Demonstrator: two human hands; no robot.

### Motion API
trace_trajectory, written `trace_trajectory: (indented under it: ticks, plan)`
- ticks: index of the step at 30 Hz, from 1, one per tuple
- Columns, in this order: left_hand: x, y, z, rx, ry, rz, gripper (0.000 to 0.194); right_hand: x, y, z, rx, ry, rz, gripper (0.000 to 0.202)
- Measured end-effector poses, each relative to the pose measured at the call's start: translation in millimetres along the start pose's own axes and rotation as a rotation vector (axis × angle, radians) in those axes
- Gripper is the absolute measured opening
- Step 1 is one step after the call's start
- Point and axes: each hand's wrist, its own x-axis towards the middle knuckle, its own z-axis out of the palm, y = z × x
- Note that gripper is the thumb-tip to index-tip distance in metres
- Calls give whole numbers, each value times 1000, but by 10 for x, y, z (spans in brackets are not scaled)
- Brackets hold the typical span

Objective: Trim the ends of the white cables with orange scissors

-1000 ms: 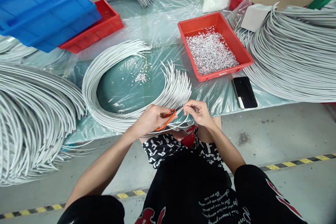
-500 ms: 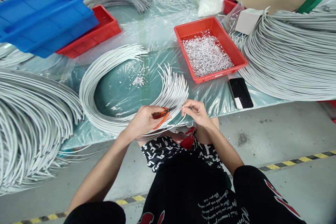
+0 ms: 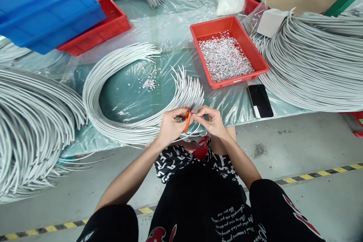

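My left hand (image 3: 172,125) is closed round orange-handled pliers (image 3: 187,120), their jaws partly hidden by the fingers and pointing up and right. Fingertips of my right hand (image 3: 211,121) meet the left at the table's front edge, pinched on the end of a grey-white cable (image 3: 198,130). Whatever small piece sits at that tip is too hidden to make out. Behind both hands curves a looped bundle of grey-white cables (image 3: 95,83), its loose ends fanned out just above my fingers. Inside the loop lies a little pile of shiny metal bits (image 3: 149,83).
A red tray (image 3: 204,66) of small silvery metal pieces stands behind my right hand, with a phone (image 3: 260,101) beside it. Large cable bundles lie at left (image 3: 34,121) and right (image 3: 309,64). Blue crates (image 3: 48,7) rest over a red bin (image 3: 99,30) at back left.
My left hand has moved right and up with the pliers, bringing them against my right fingertips. My right hand stays nearly in place, still pinching. The view has shifted slightly.
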Motion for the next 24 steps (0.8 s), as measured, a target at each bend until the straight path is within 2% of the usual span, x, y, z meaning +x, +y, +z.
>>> trace_trajectory:
  ticks: [9, 18, 21, 24]
  plan:
    - [23, -50, -28, -49, 26, -3, 21, 18, -12, -8, 43, -38, 66, 23]
    - [39, -64, -62, -9, 68, 20, 22, 16, 18, -1, 158, -18, 103, 23]
    - [86, -69, -143, 22, 113, 17, 24, 21, 23, -9, 179, -39, 120, 24]
    - [245, -120, -334, 70, 170, -10, 26, 31, 15, -16, 191, -48, 125, 25]
